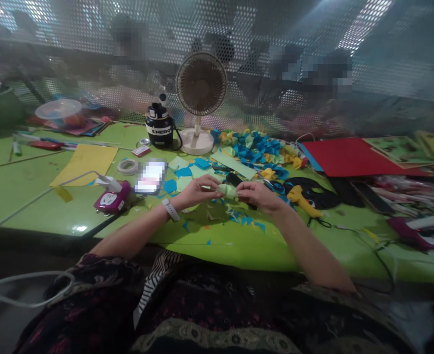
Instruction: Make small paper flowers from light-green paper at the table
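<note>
Left hand point(198, 191), right hand point(262, 196) — both in a pinch on pale-green paper point(229, 191) — well inside the near table edge point(220, 258).

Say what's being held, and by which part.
A pale green paper piece, held at opposite sides: left hand fingertips at its left edge, right hand fingertips at its right.

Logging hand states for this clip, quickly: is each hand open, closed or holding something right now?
Left hand: closed, fingertips pinching a light green piece.
Right hand: closed, fingertips pinching that piece's opposite end.
</note>
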`<action>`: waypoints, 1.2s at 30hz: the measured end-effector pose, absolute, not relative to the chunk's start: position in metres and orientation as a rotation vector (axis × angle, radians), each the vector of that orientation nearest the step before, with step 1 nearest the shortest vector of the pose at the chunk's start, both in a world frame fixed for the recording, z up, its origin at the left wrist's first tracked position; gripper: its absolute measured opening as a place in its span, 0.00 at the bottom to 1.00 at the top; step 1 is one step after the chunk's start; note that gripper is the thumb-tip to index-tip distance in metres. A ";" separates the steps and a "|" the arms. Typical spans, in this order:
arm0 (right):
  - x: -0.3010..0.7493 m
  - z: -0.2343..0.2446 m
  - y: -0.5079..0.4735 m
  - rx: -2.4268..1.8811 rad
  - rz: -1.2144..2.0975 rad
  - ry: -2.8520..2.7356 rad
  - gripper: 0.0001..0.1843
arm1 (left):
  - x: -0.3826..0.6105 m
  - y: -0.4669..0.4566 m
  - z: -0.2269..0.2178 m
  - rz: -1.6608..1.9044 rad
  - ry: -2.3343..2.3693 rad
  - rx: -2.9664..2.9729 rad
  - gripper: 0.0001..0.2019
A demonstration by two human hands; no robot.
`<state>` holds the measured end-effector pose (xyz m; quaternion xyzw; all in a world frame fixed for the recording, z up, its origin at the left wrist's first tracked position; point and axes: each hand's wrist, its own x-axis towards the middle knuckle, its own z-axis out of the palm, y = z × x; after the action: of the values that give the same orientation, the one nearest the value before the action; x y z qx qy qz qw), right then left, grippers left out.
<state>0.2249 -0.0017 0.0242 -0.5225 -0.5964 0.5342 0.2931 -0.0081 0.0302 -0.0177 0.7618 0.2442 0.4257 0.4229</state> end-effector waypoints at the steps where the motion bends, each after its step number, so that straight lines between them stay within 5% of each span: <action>1: 0.225 0.023 -0.001 -1.378 1.453 -1.530 0.17 | -0.007 0.029 -0.016 1.009 0.628 1.806 0.13; 13: 0.228 0.010 -0.005 -1.407 1.345 -1.514 0.17 | -0.006 0.018 -0.006 0.735 0.801 1.348 0.18; 18: 0.283 0.010 -0.017 -1.706 0.434 -1.891 0.13 | -0.007 0.018 -0.008 0.793 0.850 1.408 0.19; 22: 0.348 0.015 -0.028 -2.370 -0.184 -1.827 0.23 | -0.007 0.018 -0.005 0.780 0.888 1.385 0.17; 26: 0.380 0.007 -0.028 -2.698 -0.026 -1.800 0.29 | -0.006 0.018 -0.005 0.764 0.919 1.387 0.17; 36: 0.378 -0.008 -0.024 -2.496 -0.192 -1.463 0.23 | -0.006 0.021 -0.010 0.811 0.876 1.415 0.21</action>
<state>0.3782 -0.0240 -0.0085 -0.8545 -0.5010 -0.0657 0.1207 -0.0063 0.0215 -0.0103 0.6106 0.3780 0.3502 0.6013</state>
